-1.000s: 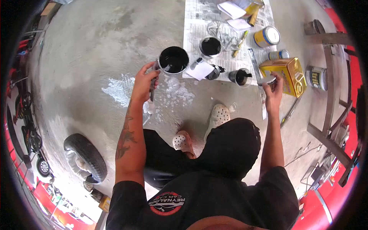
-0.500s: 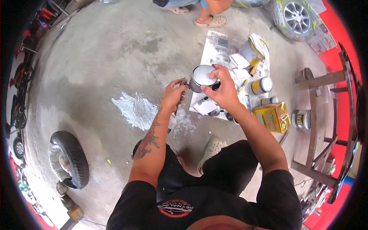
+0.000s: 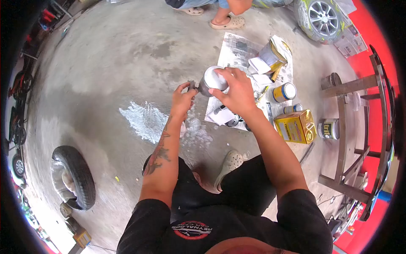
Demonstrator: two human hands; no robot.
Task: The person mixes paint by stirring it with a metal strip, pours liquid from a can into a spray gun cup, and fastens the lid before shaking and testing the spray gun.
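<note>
Over the floor [image 3: 105, 63], the left hand [image 3: 182, 103] is gripping a spray gun [image 3: 194, 87], the right hand [image 3: 240, 95] is clutching its lidded cup [image 3: 207, 84]!

Cup [image 3: 204, 86] between both hands [image 3: 239, 94]

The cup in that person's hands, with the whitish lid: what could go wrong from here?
The right hand is on the lid, but whether it sits tight is hidden; a loose one might let out whatever is inside.

The left hand grips a dark handle beside the cup; a slip could drop it onto the concrete floor.

The right forearm looks close to the yellow tin, so it might get bumped.
</note>
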